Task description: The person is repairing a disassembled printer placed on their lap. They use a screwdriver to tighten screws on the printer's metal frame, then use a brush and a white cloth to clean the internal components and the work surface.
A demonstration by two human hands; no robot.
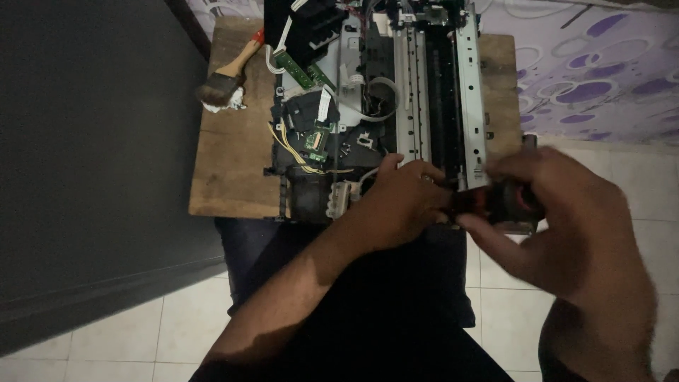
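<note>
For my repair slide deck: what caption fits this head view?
Both hands, left hand and right hand, grip a dark part at the near edge of an opened printer on a wooden board.

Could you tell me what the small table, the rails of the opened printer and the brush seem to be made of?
The small table looks like bare, unvarnished wood: brown, matt, with visible grain. The printer's rails seem to be plain sheet metal: pale grey, punched holes, a dull sheen. The brush appears to have a wooden handle with a red end and dark bristles, whether natural or synthetic is unclear.
</note>
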